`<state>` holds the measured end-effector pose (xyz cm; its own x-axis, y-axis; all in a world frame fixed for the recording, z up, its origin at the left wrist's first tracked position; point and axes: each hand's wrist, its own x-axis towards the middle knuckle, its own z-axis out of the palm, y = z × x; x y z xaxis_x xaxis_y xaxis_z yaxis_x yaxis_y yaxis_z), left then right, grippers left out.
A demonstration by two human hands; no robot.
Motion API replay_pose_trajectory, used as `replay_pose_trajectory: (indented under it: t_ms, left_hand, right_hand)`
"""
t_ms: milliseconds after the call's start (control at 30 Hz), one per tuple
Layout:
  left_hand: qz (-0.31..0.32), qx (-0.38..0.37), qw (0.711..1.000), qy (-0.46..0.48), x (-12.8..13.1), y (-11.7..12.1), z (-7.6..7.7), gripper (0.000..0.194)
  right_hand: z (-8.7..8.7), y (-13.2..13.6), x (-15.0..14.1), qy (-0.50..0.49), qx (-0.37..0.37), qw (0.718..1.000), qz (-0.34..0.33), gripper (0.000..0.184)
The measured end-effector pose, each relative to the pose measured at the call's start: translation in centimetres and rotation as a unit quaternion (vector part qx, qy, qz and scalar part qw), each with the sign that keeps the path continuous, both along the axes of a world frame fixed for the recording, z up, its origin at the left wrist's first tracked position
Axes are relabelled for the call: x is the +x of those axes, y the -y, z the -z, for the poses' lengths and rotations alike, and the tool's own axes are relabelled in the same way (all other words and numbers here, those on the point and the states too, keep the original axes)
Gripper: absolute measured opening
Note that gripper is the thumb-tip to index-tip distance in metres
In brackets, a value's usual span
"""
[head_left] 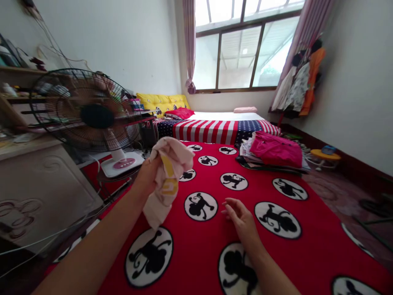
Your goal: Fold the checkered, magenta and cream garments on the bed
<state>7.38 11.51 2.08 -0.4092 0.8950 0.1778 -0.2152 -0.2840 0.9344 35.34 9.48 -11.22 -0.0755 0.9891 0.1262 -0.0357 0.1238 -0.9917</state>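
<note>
Bed cover [211, 241] in red, with monkey figures in white circles, is seen nearest. Above it, a pale cloth [170, 164] with yellow print is grasped by the left hand [150, 172]; by the right hand [241, 217] nothing is held, its fingers are loosely bent. Farther, folded clothes [273, 149] are piled on the cover, and a fan [96, 116] is placed at left.

Head view looks forward, down over both hands [195, 194].
</note>
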Motion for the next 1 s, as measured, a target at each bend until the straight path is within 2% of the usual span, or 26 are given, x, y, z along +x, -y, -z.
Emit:
replay_pose_trajectory:
  t_ms: [67, 100, 167, 233, 300, 367, 433, 500, 567, 633, 733, 767, 833, 900, 1000]
  left_hand:
    - [0.08, 0.032, 0.992, 0.095, 3.3, -1.0, -1.6, 0.026]
    - [0.109, 0.047, 0.982, 0.146, 4.9, -1.5, -1.8, 0.024]
    - [0.15, 0.046, 0.962, 0.223, 7.5, -2.4, -1.1, 0.022]
    - [0.158, 0.009, 0.962, 0.224, 9.1, -3.2, 1.2, 0.023]
    - [0.147, -0.028, 0.97, 0.189, 9.4, -3.8, 4.4, 0.026]
    - [0.113, -0.039, 0.98, 0.158, 8.5, -4.4, 7.7, 0.029]
    - [0.056, -0.041, 0.99, 0.123, 6.9, -4.8, 10.2, 0.036]
    - [0.0, -0.035, 0.995, 0.095, 5.4, -5.0, 11.5, 0.041]
    - [-0.038, -0.009, 0.998, 0.04, 4.8, -5.0, 11.7, 0.04]
    - [-0.045, 0.034, 0.996, -0.073, 5.1, -4.7, 11.3, 0.037]
    - [-0.003, 0.097, 0.956, -0.275, 6.8, -3.7, 10.5, 0.036]
    - [0.023, 0.113, 0.94, -0.321, 7.3, -3.3, 10.3, 0.035]
    - [0.091, 0.135, 0.906, -0.392, 8.0, -2.6, 9.9, 0.037]
    - [0.18, 0.138, 0.872, -0.434, 8.3, -1.9, 9.6, 0.04]
    - [0.279, 0.121, 0.824, -0.478, 8.4, -1.0, 9.0, 0.045]
  right_hand:
    - [-0.6, 0.4, 0.1, -0.031, 0.003, 0.999, -0.018, 0.047]
    - [-0.9, 0.5, 0.2, -0.053, 0.013, 0.998, -0.017, 0.05]
    - [-1.4, 0.6, 0.6, -0.092, 0.043, 0.995, 0.006, 0.057]
    - [-1.6, 0.3, 1.2, -0.115, 0.053, 0.991, 0.038, 0.061]
    - [-1.6, -0.3, 2.0, -0.12, 0.034, 0.99, 0.063, 0.058]
    - [-1.4, -0.9, 2.9, -0.131, 0.005, 0.985, 0.114, 0.047]
    - [-1.3, -1.3, 3.8, -0.16, -0.017, 0.971, 0.177, 0.035]
    - [-1.3, -1.6, 4.6, -0.198, -0.019, 0.955, 0.221, 0.028]
    - [-1.7, -1.5, 5.1, -0.218, -0.003, 0.95, 0.223, 0.021]
    - [-2.4, -1.0, 5.2, -0.196, 0.018, 0.966, 0.166, 0.012]
    - [-3.4, 0.5, 4.0, -0.064, 0.042, 0.997, -0.032, 0.008]
    - [-3.6, 1.1, 3.4, -0.006, 0.037, 0.993, -0.112, 0.011]
    - [-3.8, 2.5, 2.0, 0.088, 0.014, 0.967, -0.24, 0.019]
    - [-3.7, 3.5, 1.0, 0.127, -0.007, 0.943, -0.309, 0.024]
    - [-3.0, 3.7, 0.7, 0.094, -0.021, 0.941, -0.323, 0.022]
